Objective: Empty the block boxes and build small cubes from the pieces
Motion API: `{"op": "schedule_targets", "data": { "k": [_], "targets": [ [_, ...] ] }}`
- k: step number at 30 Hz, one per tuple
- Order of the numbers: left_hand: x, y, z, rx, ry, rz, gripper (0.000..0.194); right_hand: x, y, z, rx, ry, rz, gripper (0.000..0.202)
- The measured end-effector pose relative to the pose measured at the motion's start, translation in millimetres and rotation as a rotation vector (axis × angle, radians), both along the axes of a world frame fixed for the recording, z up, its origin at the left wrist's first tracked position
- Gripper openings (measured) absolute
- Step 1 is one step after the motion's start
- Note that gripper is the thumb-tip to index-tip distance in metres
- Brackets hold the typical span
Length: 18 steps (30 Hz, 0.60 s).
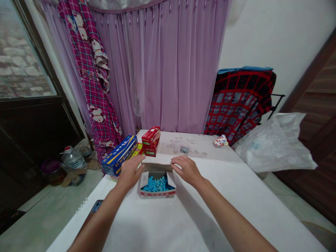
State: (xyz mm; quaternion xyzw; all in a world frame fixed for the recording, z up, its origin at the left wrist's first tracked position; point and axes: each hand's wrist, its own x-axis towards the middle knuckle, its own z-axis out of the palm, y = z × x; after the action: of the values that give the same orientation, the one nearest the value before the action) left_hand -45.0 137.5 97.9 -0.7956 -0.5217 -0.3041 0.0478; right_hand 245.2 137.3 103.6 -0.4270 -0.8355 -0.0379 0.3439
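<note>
A small cardboard box (157,195) with a red and white front stands on the white table. Its lid flap (157,167) is raised at the back, and the side flaps lean inward. Many small bright blue plastic pieces (156,184) lie inside; their exact kind is too small to tell. My left hand (130,170) has its thumb and fingers closed at the lid's left corner. At the right corner, my right hand (187,169) pinches the same flap between thumb and fingers.
Behind my left hand are a long blue box (119,155), a yellow box (137,149) and stacked red boxes (151,137). A phone (91,211) lies by my left forearm. A crumpled wrapper (221,140) and a white plastic bag (273,145) are at the right edge.
</note>
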Motion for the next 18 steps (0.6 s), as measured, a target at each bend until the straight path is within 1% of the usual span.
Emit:
{"op": "schedule_targets", "data": {
  "k": [2,5,9,14,18],
  "targets": [
    [-3.4,-10.8,0.8,-0.032,0.041,-0.050,0.031,0.5,-16.6,-7.3,0.048,0.013,0.059,0.013],
    [-7.1,-28.6,-3.3,-0.058,0.096,-0.112,0.033,0.5,-35.0,-20.2,0.062,0.017,0.126,0.016],
    [-7.5,-43.1,-16.8,-0.108,0.147,-0.128,0.039,-0.8,-45.3,-35.6,0.028,0.029,0.098,0.018],
    [-6.3,-45.0,-35.2,-0.149,0.169,-0.133,0.038,-4.1,-46.9,-47.2,-0.017,0.031,0.056,0.017],
    [-8.8,-39.9,-40.3,-0.138,0.168,-0.108,0.041,-5.0,-44.1,-54.5,-0.028,-0.032,0.037,0.026]
  ]
}}
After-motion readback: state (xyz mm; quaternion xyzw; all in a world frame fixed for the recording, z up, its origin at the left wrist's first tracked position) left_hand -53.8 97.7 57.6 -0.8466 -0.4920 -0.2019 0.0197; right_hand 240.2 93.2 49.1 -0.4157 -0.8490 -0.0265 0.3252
